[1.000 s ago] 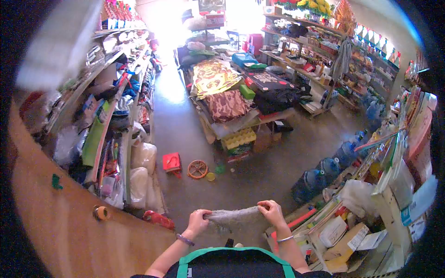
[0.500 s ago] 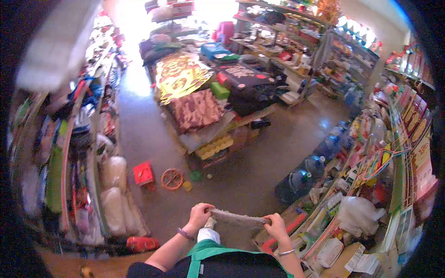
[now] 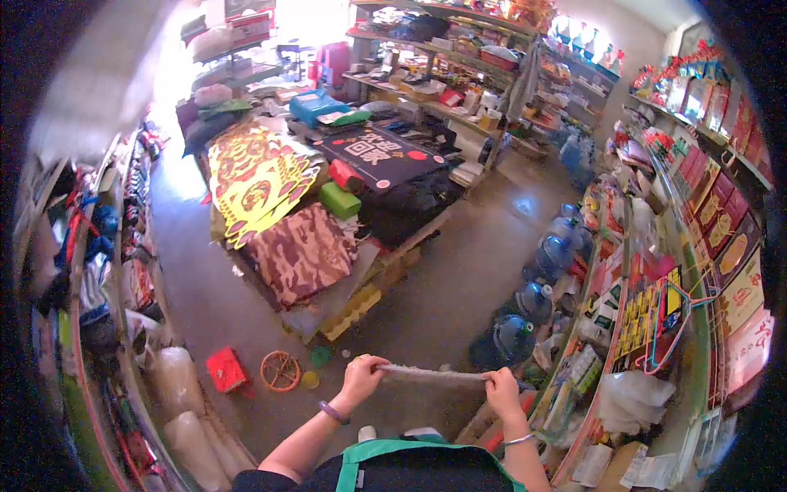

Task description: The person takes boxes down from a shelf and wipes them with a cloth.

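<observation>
A grey, fuzzy cloth is stretched nearly straight between my hands, seen almost edge-on above the floor. My left hand pinches its left end, with a purple bangle on that wrist. At the other end, my right hand grips the cloth between thumb and fingers; a silver bangle sits on that wrist. Below my hands is the green edge of my apron. A white shoe tip shows just past the apron.
Ahead stands a low table with a camouflage mat, a yellow patterned mat and a black mat. On the floor lie a red box and an orange wheel. Blue water jugs line the right shelf; crowded shelves stand on both sides.
My view has turned to the right, so the table and floor items sit further left. The cloth has become tauter, with my hands somewhat higher and my right hand further right in view.
</observation>
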Motion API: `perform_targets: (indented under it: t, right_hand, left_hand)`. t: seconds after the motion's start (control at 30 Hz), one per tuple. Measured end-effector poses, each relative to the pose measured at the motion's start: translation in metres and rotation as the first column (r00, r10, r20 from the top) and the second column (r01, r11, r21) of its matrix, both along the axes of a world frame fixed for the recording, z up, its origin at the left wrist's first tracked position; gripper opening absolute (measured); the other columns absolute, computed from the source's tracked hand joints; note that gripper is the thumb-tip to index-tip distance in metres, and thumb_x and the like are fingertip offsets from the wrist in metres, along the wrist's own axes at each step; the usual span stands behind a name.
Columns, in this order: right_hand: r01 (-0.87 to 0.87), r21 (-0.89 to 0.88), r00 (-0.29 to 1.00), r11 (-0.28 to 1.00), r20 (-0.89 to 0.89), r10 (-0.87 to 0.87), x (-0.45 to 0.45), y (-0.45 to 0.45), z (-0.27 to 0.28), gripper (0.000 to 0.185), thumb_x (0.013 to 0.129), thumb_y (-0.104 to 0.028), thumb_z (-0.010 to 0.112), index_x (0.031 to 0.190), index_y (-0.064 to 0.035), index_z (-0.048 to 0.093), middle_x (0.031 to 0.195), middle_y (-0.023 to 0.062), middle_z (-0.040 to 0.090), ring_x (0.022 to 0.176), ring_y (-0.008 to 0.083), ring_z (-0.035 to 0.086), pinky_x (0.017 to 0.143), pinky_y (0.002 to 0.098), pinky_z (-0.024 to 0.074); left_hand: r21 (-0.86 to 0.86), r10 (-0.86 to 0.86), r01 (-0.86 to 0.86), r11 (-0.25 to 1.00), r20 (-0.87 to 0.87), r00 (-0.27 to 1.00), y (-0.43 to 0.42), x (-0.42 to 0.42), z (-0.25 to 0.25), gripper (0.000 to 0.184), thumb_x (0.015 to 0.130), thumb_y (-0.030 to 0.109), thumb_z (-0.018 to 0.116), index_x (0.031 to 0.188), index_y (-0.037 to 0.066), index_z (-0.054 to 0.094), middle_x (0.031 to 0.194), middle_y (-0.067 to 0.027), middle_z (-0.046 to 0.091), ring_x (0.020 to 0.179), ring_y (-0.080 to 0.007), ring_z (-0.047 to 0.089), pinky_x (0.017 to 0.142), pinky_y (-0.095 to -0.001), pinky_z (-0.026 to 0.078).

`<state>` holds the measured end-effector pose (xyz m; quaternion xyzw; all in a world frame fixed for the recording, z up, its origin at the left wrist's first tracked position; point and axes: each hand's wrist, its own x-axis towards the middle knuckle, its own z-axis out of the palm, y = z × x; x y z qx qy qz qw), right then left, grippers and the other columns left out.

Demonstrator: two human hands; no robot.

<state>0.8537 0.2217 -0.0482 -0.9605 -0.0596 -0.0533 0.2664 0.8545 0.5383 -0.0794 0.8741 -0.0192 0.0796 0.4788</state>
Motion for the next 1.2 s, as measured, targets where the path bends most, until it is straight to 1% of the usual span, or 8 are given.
perform_targets:
  t: [0.33, 0.43, 0.6, 0.67, 0.73, 0.77, 0.97, 1.2]
  right_hand:
    - [0.199, 0.156, 0.964, 0.968, 0.149, -0.222, 0.173, -0.085, -0.014, 0.011, 0.076, -0.007, 0.050, 0.078, -0.0009, 0.058, 0.080, 0.0135, 0.051, 0.076, 0.0278, 0.052, 0.067, 0.0342, 0.0424]
    - [0.153, 0.256, 0.933, 0.954, 0.280, -0.224, 0.239, -0.116, -0.006, 0.011, 0.076, -0.006, 0.048, 0.081, 0.0006, 0.056, 0.083, 0.0137, 0.053, 0.078, 0.0284, 0.053, 0.070, 0.0337, 0.0425]
    - [0.166, 0.566, 0.909, 0.807, 0.229, -0.347, 0.332, -0.164, 0.078, 0.010, 0.081, -0.005, 0.047, 0.084, -0.0019, 0.056, 0.080, 0.0108, 0.059, 0.076, 0.0219, 0.055, 0.071, 0.0300, 0.0424]
    - [0.001, 0.519, 0.874, 0.854, 0.414, -0.253, 0.364, -0.166, 0.123, 0.011, 0.080, -0.001, 0.045, 0.085, -0.0014, 0.055, 0.078, 0.0060, 0.054, 0.073, 0.0140, 0.050, 0.066, 0.0244, 0.0402]
    - [-0.163, 0.450, 0.826, 0.878, 0.549, -0.128, 0.382, -0.153, 0.168, 0.013, 0.077, 0.002, 0.046, 0.085, -0.0019, 0.055, 0.077, 0.0064, 0.053, 0.072, 0.0156, 0.050, 0.065, 0.0247, 0.0404]
    - [-0.264, 0.404, 0.790, 0.876, 0.611, -0.045, 0.393, -0.144, 0.185, 0.015, 0.074, 0.005, 0.047, 0.085, -0.0021, 0.056, 0.077, 0.0069, 0.053, 0.071, 0.0170, 0.051, 0.065, 0.0252, 0.0408]
    - [-0.609, 0.122, 0.689, 0.784, 0.571, 0.447, 0.474, -0.099, 0.175, 0.019, 0.062, 0.001, 0.057, 0.080, -0.0048, 0.060, 0.075, 0.0073, 0.053, 0.066, 0.0236, 0.053, 0.057, 0.0312, 0.0447]
    - [-0.576, -0.005, 0.770, 0.817, 0.333, 0.545, 0.593, -0.114, 0.118, 0.017, 0.066, -0.007, 0.058, 0.083, -0.0083, 0.060, 0.071, 0.0062, 0.052, 0.065, 0.0231, 0.053, 0.057, 0.0318, 0.0450]
  left_hand:
    - [0.251, -0.152, 0.133, 0.959, 0.059, 0.987, -0.086, 0.201, 0.027, 0.013, 0.075, 0.017, 0.054, 0.080, 0.008, 0.062, 0.074, -0.0103, 0.058, 0.070, -0.0256, 0.055, 0.062, -0.0339, 0.044]
    - [0.077, -0.140, 0.172, 0.982, -0.313, 0.939, -0.131, 0.263, 0.059, 0.016, 0.079, 0.019, 0.053, 0.079, 0.004, 0.060, 0.071, -0.0082, 0.060, 0.060, -0.0190, 0.057, 0.055, -0.0298, 0.045]
    - [-0.348, -0.291, 0.240, 0.906, -0.102, 0.951, -0.190, 0.397, 0.090, 0.019, 0.085, 0.017, 0.048, 0.082, 0.000, 0.056, 0.069, -0.0032, 0.058, 0.061, -0.0096, 0.054, 0.055, -0.0237, 0.044]
    - [-0.625, -0.273, 0.260, 0.736, 0.078, 0.959, -0.203, 0.437, 0.131, 0.015, 0.085, 0.013, 0.046, 0.089, 0.002, 0.055, 0.080, -0.0033, 0.058, 0.073, -0.0120, 0.054, 0.069, -0.0244, 0.044]
    - [-0.941, -0.172, 0.317, 0.120, 0.294, 0.940, -0.213, 0.466, 0.167, 0.020, 0.083, 0.015, 0.050, 0.100, 0.004, 0.049, 0.098, -0.0095, 0.055, 0.090, -0.0225, 0.054, 0.082, -0.0357, 0.044]
    - [-0.950, -0.012, 0.309, -0.041, 0.309, 0.951, -0.218, 0.479, 0.177, 0.031, 0.083, 0.006, 0.044, 0.114, 0.008, 0.042, 0.112, -0.0087, 0.049, 0.102, -0.0228, 0.048, 0.087, -0.0354, 0.039]
    - [-0.996, -0.169, 0.095, -0.004, 0.094, 0.981, -0.283, 0.574, 0.106, 0.033, 0.084, 0.015, 0.044, 0.116, 0.009, 0.040, 0.115, -0.0068, 0.044, 0.105, -0.0215, 0.042, 0.089, -0.0347, 0.033]
    - [-0.998, -0.278, -0.020, 0.051, -0.034, 0.960, -0.286, 0.707, 0.096, 0.032, 0.083, 0.021, 0.044, 0.113, 0.010, 0.042, 0.109, -0.0050, 0.045, 0.100, -0.0200, 0.042, 0.084, -0.0335, 0.033]
